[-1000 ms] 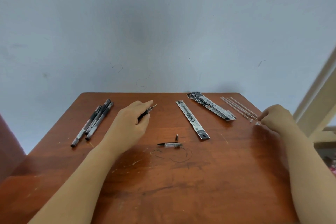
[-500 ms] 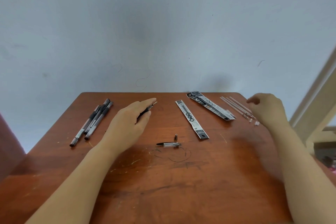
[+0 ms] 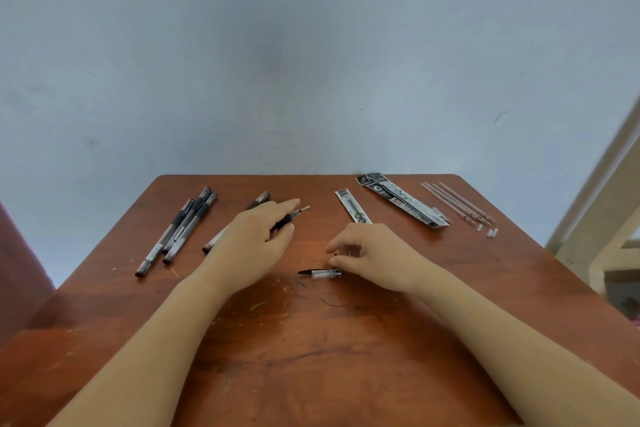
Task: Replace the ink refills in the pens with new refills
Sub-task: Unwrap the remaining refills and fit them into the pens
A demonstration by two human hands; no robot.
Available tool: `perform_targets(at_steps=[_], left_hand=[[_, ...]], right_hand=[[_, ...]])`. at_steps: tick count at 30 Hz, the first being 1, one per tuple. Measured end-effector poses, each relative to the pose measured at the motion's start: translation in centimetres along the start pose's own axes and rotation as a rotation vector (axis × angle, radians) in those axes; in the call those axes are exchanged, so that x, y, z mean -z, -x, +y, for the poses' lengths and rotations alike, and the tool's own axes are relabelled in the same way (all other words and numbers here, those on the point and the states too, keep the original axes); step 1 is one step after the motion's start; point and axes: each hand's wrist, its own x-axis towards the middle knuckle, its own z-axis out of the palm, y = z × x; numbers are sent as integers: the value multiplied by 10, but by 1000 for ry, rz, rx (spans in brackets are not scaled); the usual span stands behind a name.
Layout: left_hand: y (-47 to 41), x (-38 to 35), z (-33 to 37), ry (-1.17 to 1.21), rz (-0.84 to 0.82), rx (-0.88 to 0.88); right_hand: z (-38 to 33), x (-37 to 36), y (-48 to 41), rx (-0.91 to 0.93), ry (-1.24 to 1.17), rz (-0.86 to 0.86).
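- While the left hand [image 3: 256,243] grips the uncapped pen [image 3: 289,217], up and left of the clear pen cap [image 3: 320,273], the refill tip [image 3: 304,209] pokes out bare past the fingers. I'd say it's angled that way so the nose piece can go back on.
- Right hand [image 3: 377,253] hovers just above the cap's right end, thumb and forefinger curled in on a small dark piece [image 3: 335,255], probably that nose cone. Whether the pads already pinch it, I cannot tell.
- The cap itself lies flat on the wooden table [image 3: 311,357], parked close in and handy for the last step.
- Far left of the cap, three pens [image 3: 180,229] lie bundled side by side, a sorted pile. Finished or waiting? Can't say.
- One more pen [image 3: 214,241] peeks out from behind the left hand.
- Up and right of the cap, a refill packet [image 3: 348,201] runs under the right hand, with a stack of packets [image 3: 401,199] beyond it.
- Furthest right of the cap sit the bare refills [image 3: 457,203] and tiny tip covers [image 3: 485,230], well out of the working area. Likely the discards.
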Motion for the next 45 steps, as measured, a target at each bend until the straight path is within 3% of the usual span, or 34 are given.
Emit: perform_targets(at_steps=[5,8,13,17,45], left_hand=[[-1,1,3,-34,-37,0],[-1,0,2,-45,-50,-7],[-1,-1,2,-43,-74,-21],[-1,-1,4,-47,-84,-33],[0,-9,14,-113,-168,-155]], right_hand=[[-3,-1,-1,-10,33,-12],[0,-3,-2,-22,3,65],[-4,-1,-1,-58,-460,370],[-8,-1,0,-41,-610,507],[-11,-6,1,28,-432,404]])
